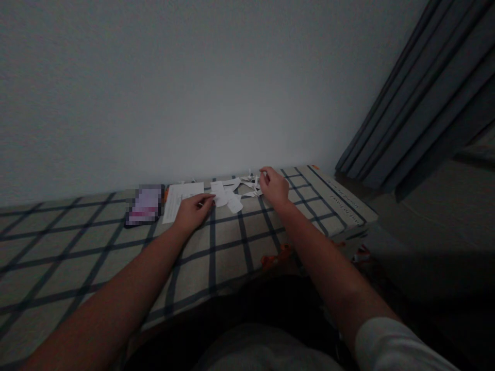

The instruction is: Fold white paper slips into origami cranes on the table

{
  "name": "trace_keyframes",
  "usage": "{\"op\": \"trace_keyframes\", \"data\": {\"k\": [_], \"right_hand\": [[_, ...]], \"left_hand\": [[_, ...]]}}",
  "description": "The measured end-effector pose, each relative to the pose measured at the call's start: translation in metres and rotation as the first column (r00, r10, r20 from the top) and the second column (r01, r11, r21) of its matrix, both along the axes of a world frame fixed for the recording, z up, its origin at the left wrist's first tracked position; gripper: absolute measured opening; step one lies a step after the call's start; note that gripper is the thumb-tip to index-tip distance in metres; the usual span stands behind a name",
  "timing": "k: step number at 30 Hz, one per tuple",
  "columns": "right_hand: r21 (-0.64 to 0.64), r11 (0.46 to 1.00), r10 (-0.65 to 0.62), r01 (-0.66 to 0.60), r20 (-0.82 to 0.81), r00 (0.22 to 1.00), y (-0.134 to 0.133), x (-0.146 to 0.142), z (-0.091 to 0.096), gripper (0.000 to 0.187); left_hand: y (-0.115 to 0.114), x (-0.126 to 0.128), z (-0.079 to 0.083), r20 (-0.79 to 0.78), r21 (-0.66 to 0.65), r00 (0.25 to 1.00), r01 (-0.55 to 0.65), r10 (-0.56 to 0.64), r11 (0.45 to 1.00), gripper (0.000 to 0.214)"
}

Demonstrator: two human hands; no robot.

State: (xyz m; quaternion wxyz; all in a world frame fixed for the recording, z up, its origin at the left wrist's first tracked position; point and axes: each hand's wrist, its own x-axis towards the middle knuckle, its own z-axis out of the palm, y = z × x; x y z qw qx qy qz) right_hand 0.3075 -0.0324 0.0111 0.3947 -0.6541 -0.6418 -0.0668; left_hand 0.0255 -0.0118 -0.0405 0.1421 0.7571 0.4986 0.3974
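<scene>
My left hand (192, 210) rests on the checked cloth, fingertips touching the edge of a white paper piece (223, 198) beside a larger white sheet (181, 200). My right hand (274, 186) reaches further back and pinches small white paper scraps (250, 186) near the wall. Several cut paper pieces lie scattered between the two hands. The light is dim, so fine detail of the scraps is hard to make out.
A checked cloth (77, 242) covers the table against a plain wall. A blurred dark flat object (145, 205) lies left of the sheet. Grey curtains (425, 98) hang at right. The table's right edge (348, 203) drops to the floor.
</scene>
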Motion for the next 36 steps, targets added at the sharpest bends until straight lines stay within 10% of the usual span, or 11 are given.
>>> {"op": "trace_keyframes", "data": {"k": [9,14,21,26,36], "right_hand": [[-0.197,0.916,0.401,-0.349,0.428,0.810,0.003,-0.076,0.013,0.030],[-0.167,0.986,0.060,-0.019,0.247,0.967,0.011,-0.026,0.008,0.027],[-0.306,0.902,-0.287,0.306,0.108,0.952,0.002,0.044,-0.004,0.037],[-0.433,0.842,-0.326,0.321,0.064,0.943,0.001,0.056,-0.015,0.050],[-0.360,0.913,-0.218,0.194,-0.027,0.976,0.006,0.066,-0.030,0.027]], "left_hand": [[0.001,-0.002,0.000,0.037,-0.047,0.999,-0.026,0.028,0.999,0.041],[0.001,-0.002,0.000,0.005,-0.031,1.000,0.002,-0.002,1.000,0.038],[0.002,0.005,0.001,-0.017,-0.030,1.000,0.000,0.000,1.000,0.038],[-0.001,0.021,0.005,-0.045,-0.018,0.993,0.104,-0.105,0.994,0.038],[0.003,0.126,0.021,-0.144,0.021,0.904,0.410,-0.403,0.912,0.033]]}}
